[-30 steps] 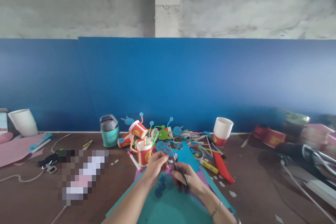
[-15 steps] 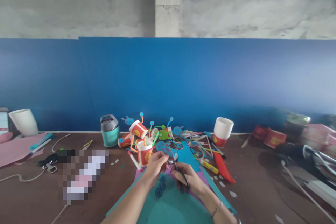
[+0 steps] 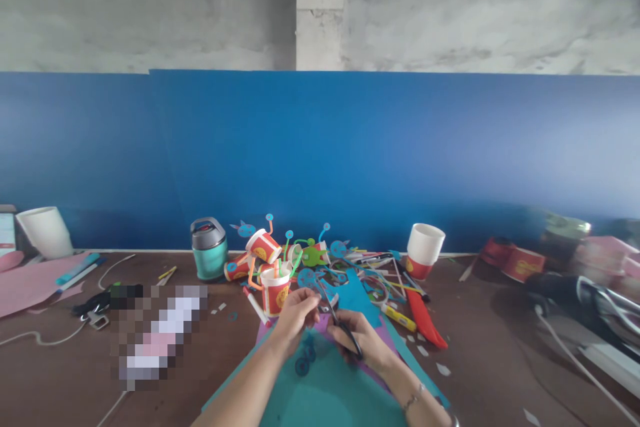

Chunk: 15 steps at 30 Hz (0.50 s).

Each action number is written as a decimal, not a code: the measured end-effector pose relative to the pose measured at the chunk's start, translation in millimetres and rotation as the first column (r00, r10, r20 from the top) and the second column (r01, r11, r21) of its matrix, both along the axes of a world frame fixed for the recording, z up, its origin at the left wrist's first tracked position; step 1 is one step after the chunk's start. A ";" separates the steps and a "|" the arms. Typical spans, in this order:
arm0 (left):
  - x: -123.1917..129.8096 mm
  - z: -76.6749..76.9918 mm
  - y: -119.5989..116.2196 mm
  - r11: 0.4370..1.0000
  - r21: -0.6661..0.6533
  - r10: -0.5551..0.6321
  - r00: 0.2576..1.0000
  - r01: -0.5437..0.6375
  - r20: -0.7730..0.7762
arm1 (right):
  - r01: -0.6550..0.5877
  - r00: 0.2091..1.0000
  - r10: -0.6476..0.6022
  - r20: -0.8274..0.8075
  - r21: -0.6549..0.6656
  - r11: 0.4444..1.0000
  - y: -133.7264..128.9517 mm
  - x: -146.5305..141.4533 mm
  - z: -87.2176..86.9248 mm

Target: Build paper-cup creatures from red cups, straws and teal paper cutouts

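Note:
My right hand is closed round the black handles of a pair of scissors. Their blades point up and to the left, towards my left hand. The fingertips of that hand are pinched together beside the blades; what they hold, if anything, is too small to make out. Both hands are above a teal paper sheet, with small dark blue round cutouts lying between the forearms. Just beyond my left hand stands a red and white paper cup with bent orange and green arms.
Behind the hands lie more decorated cups, blue paper and jumbled pens and strips. To the right are a yellow marker, a red pouch-like item and stacked cups. A teal lidded container stands left, near a blurred-out object.
Both hands stay in nearly the same place. The scissors have shifted very slightly in my right hand, and their blades appear closer together. Everything else is still.

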State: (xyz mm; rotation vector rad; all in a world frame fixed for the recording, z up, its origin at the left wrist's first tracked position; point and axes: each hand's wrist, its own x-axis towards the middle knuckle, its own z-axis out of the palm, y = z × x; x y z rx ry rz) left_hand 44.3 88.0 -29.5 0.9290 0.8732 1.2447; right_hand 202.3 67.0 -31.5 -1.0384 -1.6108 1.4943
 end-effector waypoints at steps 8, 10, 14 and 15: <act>-0.3 1.5 -0.7 1.000 0.005 -0.003 1.000 0.004 -0.009 | 0.014 1.000 -0.014 0.018 0.006 1.000 -0.9 -0.7 3.8; -0.5 2.0 -0.9 1.000 0.008 -0.009 1.000 0.009 -0.014 | 0.008 1.000 -0.008 0.017 0.002 1.000 -1.1 -0.6 3.4; -1.3 2.3 -1.5 1.000 0.011 -0.021 0.999 0.022 -0.033 | -0.004 1.000 0.004 -0.002 -0.002 1.000 -1.8 -0.9 1.3; -1.5 2.3 -1.6 1.000 0.011 -0.025 0.999 0.025 -0.038 | -0.005 1.000 0.005 -0.005 0.001 1.000 -1.8 -1.0 0.4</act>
